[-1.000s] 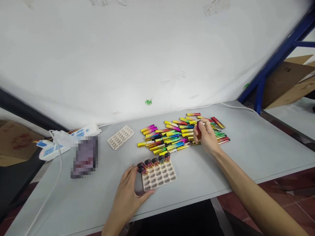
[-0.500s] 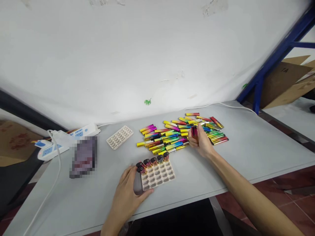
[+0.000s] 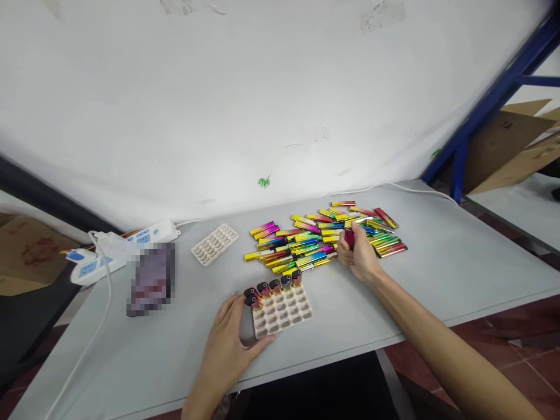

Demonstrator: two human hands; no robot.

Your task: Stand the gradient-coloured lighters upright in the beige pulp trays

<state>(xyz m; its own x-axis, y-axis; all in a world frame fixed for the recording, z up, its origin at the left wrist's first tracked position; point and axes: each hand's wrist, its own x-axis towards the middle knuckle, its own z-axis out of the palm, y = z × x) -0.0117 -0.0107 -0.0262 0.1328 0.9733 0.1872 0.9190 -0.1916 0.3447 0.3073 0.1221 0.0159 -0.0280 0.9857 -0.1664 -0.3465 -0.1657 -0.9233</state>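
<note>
A cream tray [image 3: 284,312] with rows of oval slots lies near the table's front edge. Several dark-topped shiny sticks [image 3: 275,286] stand upright in its back row, and one more is in the row in front at the left. My left hand [image 3: 227,344] rests around the tray's left side, thumb at the front edge and fingers at the back left corner, shut on the tray. Over the right part of a pile of shiny multicoloured sticks [image 3: 306,239], my right hand [image 3: 356,251] has its fingers wrapped round a dark red stick [image 3: 349,237].
A second cream tray [image 3: 214,245] lies back left. Further left are a white power strip [image 3: 153,234], a white cable [image 3: 106,291] and a pixelated dark object [image 3: 151,280]. Behind the table is a white wall [image 3: 262,105]; a blue frame [image 3: 459,157] and cardboard boxes [image 3: 507,146] are at the right.
The view has shifted slightly. My right hand has turned a little, still with the dark red stick in it. My left hand stays at the tray.
</note>
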